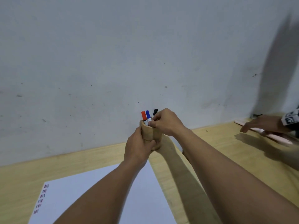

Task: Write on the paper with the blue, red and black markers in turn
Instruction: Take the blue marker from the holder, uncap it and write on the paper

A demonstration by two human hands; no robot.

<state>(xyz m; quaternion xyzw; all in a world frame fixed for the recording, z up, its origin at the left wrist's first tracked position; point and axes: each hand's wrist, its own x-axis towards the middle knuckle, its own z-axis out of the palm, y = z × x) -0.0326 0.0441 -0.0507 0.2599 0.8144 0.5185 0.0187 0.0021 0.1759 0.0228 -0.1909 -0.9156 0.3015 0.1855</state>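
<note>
Hands at the cylindrical wooden pen holder (147, 132), markers standing inside.

Left hand (139, 146) is wrapped closed around the holder's lower body. Right hand (163, 121) has its fingertips pinched at the rim, on a marker barrel; which one cannot be told. Red-capped marker (143, 115), blue-capped marker (147, 114) and black-capped marker (155, 111) stand upright just beside those fingers. White paper sheet (90, 188), below the forearms on the pale wooden table (24, 178), carries small coloured marks along its left edge, unreadable.

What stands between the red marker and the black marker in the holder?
The blue marker stands between the red marker and the black marker, right beside the red one, in the head view.
</note>
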